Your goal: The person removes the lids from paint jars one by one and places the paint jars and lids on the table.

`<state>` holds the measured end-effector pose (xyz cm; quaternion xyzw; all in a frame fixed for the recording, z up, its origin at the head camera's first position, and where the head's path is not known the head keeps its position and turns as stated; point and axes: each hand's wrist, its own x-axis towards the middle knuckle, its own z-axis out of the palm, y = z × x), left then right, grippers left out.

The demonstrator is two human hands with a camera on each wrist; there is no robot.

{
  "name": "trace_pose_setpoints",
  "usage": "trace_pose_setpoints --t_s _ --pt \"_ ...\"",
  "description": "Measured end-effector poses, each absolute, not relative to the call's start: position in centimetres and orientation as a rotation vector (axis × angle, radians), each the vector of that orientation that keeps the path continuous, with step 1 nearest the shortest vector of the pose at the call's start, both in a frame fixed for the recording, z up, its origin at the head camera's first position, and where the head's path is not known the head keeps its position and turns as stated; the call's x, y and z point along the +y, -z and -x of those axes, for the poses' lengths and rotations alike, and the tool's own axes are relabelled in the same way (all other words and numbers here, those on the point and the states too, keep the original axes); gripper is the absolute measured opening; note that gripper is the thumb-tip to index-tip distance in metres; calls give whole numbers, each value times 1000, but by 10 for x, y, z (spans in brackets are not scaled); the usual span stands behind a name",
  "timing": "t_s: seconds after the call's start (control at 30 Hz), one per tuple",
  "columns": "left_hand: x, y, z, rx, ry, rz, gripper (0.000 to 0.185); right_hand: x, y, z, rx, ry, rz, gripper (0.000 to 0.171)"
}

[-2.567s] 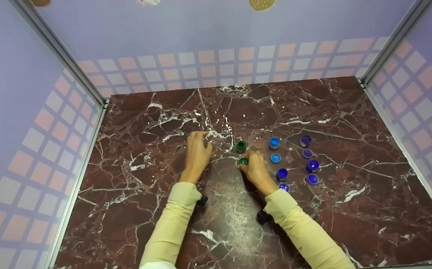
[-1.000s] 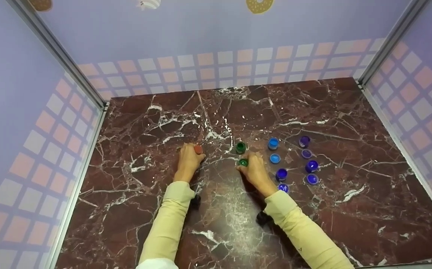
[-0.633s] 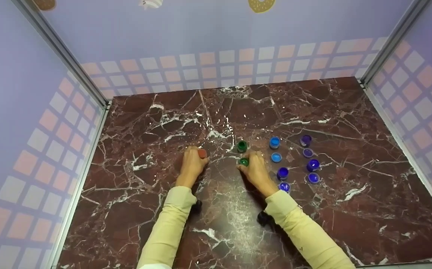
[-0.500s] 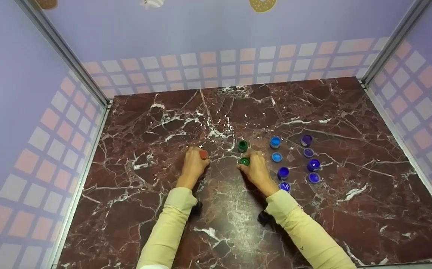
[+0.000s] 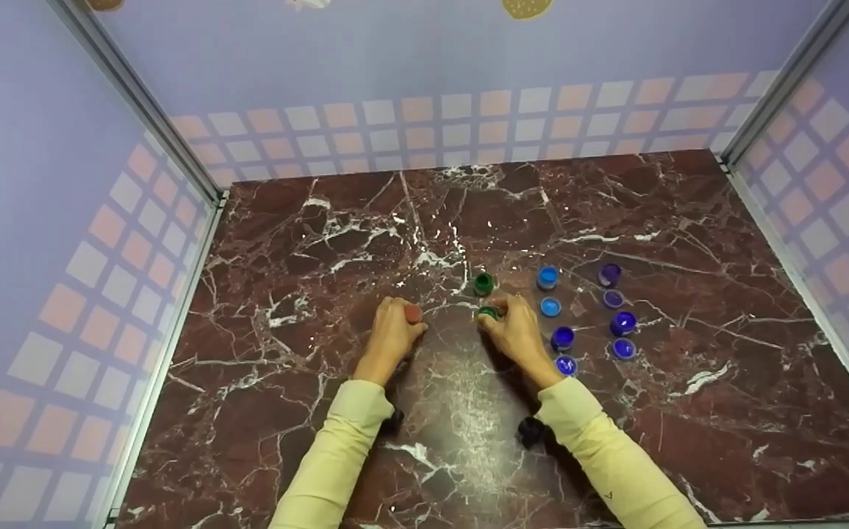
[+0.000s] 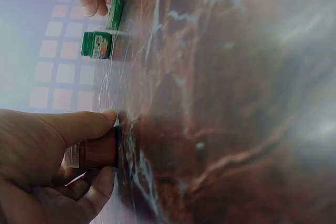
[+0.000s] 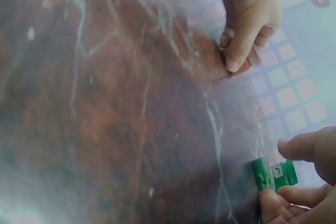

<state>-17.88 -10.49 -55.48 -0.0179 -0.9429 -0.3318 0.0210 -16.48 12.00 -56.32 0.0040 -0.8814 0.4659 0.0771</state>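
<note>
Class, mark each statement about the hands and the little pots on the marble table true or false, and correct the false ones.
1. The left hand holds a red pot. True.
2. The right hand holds a blue pot. False: it holds a green pot.
3. A second green pot stands free just beyond the held one. True.
4. The blue and purple pots lie left of both hands. False: they lie to the right.

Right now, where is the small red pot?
In the head view the red pot stands on the marble table left of centre, gripped by the left hand, to the left of the two green pots.
</note>
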Motion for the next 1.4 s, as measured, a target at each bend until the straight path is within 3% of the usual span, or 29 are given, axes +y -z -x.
trace_pose_setpoints --t_s 0.33,0.9,1.4 --pt "-94 556 156 -2924 1046 125 35 128 553 150 -2585 -1424 -29 31" --pt "-71 551 120 -2979 1109 488 31 120 540 117 -2639 -1500 -331 24" --pt "-55 557 107 -2962 1119 707 31 120 541 92 -2671 -1251 -528 19"
